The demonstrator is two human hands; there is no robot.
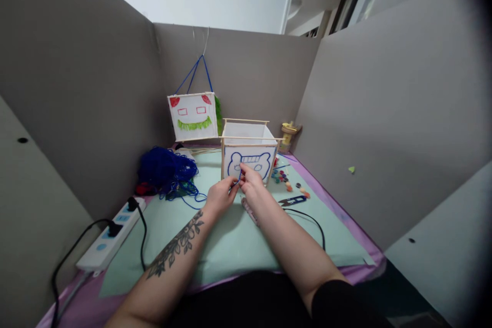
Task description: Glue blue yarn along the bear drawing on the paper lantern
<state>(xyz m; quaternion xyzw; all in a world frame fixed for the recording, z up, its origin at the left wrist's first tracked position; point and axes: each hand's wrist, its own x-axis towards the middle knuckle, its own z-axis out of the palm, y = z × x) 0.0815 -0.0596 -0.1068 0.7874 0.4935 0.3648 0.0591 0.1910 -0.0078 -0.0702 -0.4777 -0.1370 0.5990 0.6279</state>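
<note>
Both my hands meet in front of a white box lantern (269, 156) with wooden-stick edges and a blue bear face drawn on its front. A short length of blue cord (240, 176) runs between my fingers. My left hand (222, 196) pinches its lower part, with fingertips closed together. My right hand (250, 180), also closed, grips the cord higher up, close to the drawn face. Whether my fingers touch the lantern I cannot tell. Under my right wrist lies a slim pale object (249, 211), partly covered.
A tangled heap of blue cord (165, 170) lies left. Behind it hangs another lantern (194, 117) with a red and green face. Thread snips (292, 200) and small colored pieces (280, 178) are right. A power strip (111, 236) with black cables sits front left. Grey partitions enclose the table.
</note>
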